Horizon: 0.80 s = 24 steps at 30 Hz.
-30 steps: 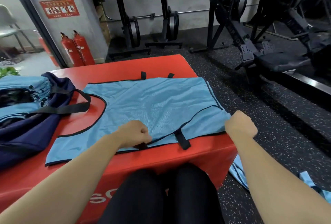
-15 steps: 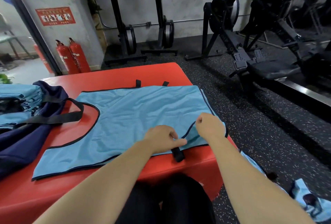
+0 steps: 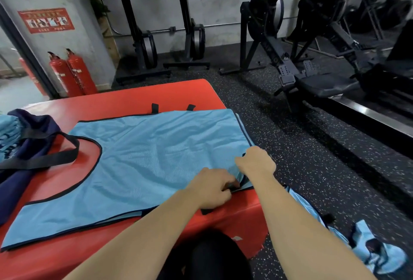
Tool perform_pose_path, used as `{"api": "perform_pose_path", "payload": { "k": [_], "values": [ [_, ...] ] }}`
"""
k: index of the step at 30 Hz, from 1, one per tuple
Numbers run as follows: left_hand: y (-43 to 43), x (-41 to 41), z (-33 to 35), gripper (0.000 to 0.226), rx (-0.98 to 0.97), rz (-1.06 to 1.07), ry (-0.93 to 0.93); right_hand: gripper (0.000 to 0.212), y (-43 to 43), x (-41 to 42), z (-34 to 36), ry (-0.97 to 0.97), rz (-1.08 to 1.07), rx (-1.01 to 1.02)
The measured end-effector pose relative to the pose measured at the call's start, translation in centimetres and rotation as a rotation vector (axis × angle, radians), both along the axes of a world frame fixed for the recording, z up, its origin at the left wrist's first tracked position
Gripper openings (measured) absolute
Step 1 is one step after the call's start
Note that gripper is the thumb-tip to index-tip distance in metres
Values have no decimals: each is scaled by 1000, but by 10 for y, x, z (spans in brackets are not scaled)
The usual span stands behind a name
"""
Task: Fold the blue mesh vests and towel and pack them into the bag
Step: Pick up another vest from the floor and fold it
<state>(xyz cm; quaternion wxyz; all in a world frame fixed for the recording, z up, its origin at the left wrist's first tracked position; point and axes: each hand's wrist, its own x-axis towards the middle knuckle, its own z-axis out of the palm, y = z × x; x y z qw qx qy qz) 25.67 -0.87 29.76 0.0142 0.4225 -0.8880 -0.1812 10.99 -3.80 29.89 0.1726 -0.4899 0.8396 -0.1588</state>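
Note:
A blue mesh vest [image 3: 143, 163] with black trim lies spread flat on the red padded box [image 3: 156, 94]. My left hand [image 3: 212, 188] pinches the vest's near right edge by a black strap. Just beyond it, my right hand [image 3: 256, 161] grips the vest's right edge at the box's corner. The dark navy bag [image 3: 24, 159] sits at the left of the box with its strap lying across the red top, and folded blue fabric [image 3: 7, 136] shows inside it. More blue vests [image 3: 377, 250] lie crumpled on the floor at the lower right.
Rowing machines [image 3: 297, 62] and upright black gym machines [image 3: 138, 33] stand on the speckled rubber floor behind and to the right. Two red fire extinguishers [image 3: 71, 74] stand against the wall at the left. My black-clad knees [image 3: 205, 257] are against the box's near side.
My right hand moved left from the box's corner onto the vest's right edge. My left hand slid right along the near edge, so the two hands now sit close together.

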Motion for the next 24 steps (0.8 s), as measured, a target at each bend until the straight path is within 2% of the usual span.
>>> {"api": "perform_pose_path", "payload": {
  "k": [3, 5, 8, 12, 15, 17, 18, 20, 22, 23, 24],
  "values": [
    [-3, 3, 4, 37, -78, 52, 139, 20, 1, -13, 10, -224, -138, -157],
    [-3, 2, 4, 35, -96, 59, 215, 23, 7, -28, 11, -331, -243, -249],
    [1, -1, -4, 31, -33, 21, 131, 20, 28, -41, -6, -268, -309, -115],
    [1, 0, -11, 20, 8, 79, 125, 20, 34, -47, -17, -164, -246, -42],
    [-3, 6, -6, 7, 62, 168, 249, 20, 37, -48, -15, -119, -227, -18],
    [-9, 18, -2, 10, 21, 286, 310, 23, 40, -47, -11, -44, -219, -7],
    [-13, 29, -1, 18, -63, 351, 241, 28, 41, -45, -9, 33, -200, -24],
    [-15, 54, -3, 38, -187, 519, -11, 34, 41, -36, -6, 252, -135, -161],
    [-12, 84, -8, 55, -149, 655, -172, 39, 38, -12, -6, 390, 46, -380],
    [-8, 99, -12, 60, -104, 702, -206, 45, 37, 1, -10, 413, 174, -429],
    [-5, 112, -17, 65, -61, 742, -228, 53, 36, 14, -15, 392, 312, -392]
  ]
}}
